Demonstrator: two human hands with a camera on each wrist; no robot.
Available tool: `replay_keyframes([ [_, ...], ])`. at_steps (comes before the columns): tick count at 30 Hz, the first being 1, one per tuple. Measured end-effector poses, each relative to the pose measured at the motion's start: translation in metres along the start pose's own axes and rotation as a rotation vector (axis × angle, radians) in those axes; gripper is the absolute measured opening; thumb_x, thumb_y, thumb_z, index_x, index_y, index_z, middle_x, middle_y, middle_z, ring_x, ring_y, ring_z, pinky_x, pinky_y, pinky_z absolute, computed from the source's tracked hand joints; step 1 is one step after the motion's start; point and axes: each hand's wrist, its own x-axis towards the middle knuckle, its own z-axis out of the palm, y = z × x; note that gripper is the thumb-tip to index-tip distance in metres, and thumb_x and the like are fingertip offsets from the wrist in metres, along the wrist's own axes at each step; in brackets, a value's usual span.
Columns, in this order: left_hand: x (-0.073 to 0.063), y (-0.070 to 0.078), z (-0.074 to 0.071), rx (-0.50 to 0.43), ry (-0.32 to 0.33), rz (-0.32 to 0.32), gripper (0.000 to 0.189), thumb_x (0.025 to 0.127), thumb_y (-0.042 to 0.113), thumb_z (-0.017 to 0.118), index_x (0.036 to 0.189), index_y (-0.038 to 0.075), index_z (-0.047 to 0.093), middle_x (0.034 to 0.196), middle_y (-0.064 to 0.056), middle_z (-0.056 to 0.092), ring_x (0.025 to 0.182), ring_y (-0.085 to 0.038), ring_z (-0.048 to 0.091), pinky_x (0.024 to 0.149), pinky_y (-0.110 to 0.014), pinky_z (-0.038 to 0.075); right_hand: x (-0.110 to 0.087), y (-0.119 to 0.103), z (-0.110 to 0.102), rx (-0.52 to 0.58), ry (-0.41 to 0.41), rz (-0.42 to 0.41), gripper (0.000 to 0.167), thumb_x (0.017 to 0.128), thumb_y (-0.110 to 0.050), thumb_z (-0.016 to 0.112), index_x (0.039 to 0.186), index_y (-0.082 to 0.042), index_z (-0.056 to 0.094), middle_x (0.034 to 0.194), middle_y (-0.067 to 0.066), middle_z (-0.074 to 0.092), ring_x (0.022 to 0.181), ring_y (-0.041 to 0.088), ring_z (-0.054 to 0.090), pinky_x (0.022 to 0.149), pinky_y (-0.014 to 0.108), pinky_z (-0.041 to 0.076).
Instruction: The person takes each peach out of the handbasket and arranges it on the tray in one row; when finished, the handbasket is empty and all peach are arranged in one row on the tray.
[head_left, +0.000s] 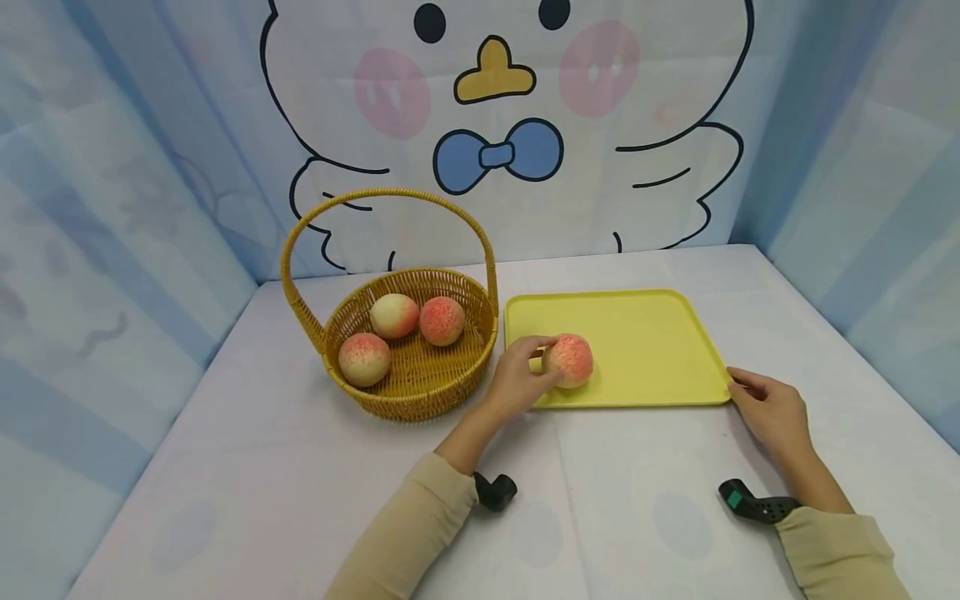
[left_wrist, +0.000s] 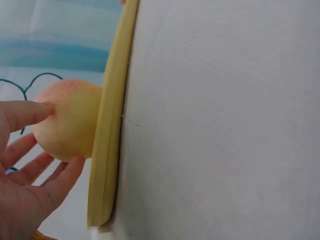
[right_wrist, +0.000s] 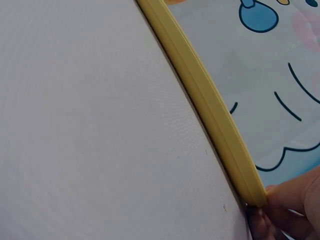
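Note:
My left hand [head_left: 517,379] holds a pink-and-cream peach [head_left: 573,360] over the near left part of a yellow tray [head_left: 645,342]. In the left wrist view, thumb and fingers go round the peach [left_wrist: 70,122], which sits right at the tray's rim [left_wrist: 107,135]. At the tray's near right corner, my right hand [head_left: 776,412] pinches the edge between thumb and fingers. The right wrist view has that hand [right_wrist: 297,205] at the end of the tray's long yellow side [right_wrist: 210,110].
Left of the tray stands a woven basket [head_left: 420,404] with a tall arched handle [head_left: 390,192]. Inside it lie three peaches [head_left: 365,360]. A white cloth covers the table [head_left: 300,517], and a printed curtain [head_left: 510,225] hangs behind and at both sides.

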Motion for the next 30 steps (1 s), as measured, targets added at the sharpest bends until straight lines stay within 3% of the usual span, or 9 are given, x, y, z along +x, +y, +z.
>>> replay_keyframes([
  [6, 0.010, 0.002, 0.013, -0.019, 0.008, 0.011, 0.039, 0.081, 0.006, 0.068, 0.118, 0.002, 0.058, 0.119, -0.011, 0.054, 0.105, -0.024, 0.054, 0.084, -0.029, 0.047, 0.000, 0.000, 0.000, 0.006, 0.003, -0.007, 0.039, 0.094, -0.017, 0.048, 0.126, 0.006, 0.051, 0.117, 0.028, 0.054, 0.102, 0.035, 0.049, 0.069, 0.025, 0.036],
  [15, 0.026, 0.011, 0.031, 0.009, -0.008, -0.033, 0.040, 0.081, 0.010, 0.070, 0.119, 0.005, 0.058, 0.120, -0.008, 0.054, 0.104, -0.021, 0.054, 0.085, -0.022, 0.043, -0.001, -0.001, 0.001, -0.002, -0.004, 0.005, 0.039, 0.094, -0.016, 0.048, 0.126, 0.007, 0.050, 0.117, 0.030, 0.053, 0.104, 0.039, 0.047, 0.080, 0.046, 0.040],
  [20, 0.032, 0.013, 0.040, -0.001, -0.006, -0.050, 0.040, 0.081, 0.009, 0.071, 0.118, 0.006, 0.058, 0.120, -0.007, 0.054, 0.104, -0.019, 0.054, 0.084, -0.021, 0.044, -0.002, -0.001, 0.000, -0.012, 0.000, -0.012, 0.039, 0.094, -0.015, 0.048, 0.126, 0.007, 0.050, 0.116, 0.029, 0.053, 0.102, 0.037, 0.048, 0.076, 0.042, 0.040],
  [23, 0.037, 0.014, 0.047, -0.002, -0.005, -0.040, 0.040, 0.082, 0.010, 0.070, 0.119, 0.006, 0.057, 0.120, -0.006, 0.053, 0.105, -0.019, 0.054, 0.084, -0.020, 0.043, -0.003, -0.001, -0.001, -0.004, -0.001, -0.026, 0.039, 0.095, -0.015, 0.047, 0.126, 0.007, 0.050, 0.116, 0.029, 0.053, 0.102, 0.039, 0.048, 0.079, 0.046, 0.041],
  [30, 0.043, 0.017, 0.057, 0.085, 0.003, -0.006, 0.040, 0.083, 0.016, 0.069, 0.120, 0.007, 0.057, 0.119, -0.004, 0.054, 0.102, -0.016, 0.052, 0.076, -0.013, 0.043, -0.002, 0.000, -0.001, -0.003, -0.007, -0.026, 0.040, 0.095, -0.016, 0.047, 0.127, 0.007, 0.049, 0.116, 0.029, 0.053, 0.103, 0.038, 0.048, 0.077, 0.043, 0.041],
])
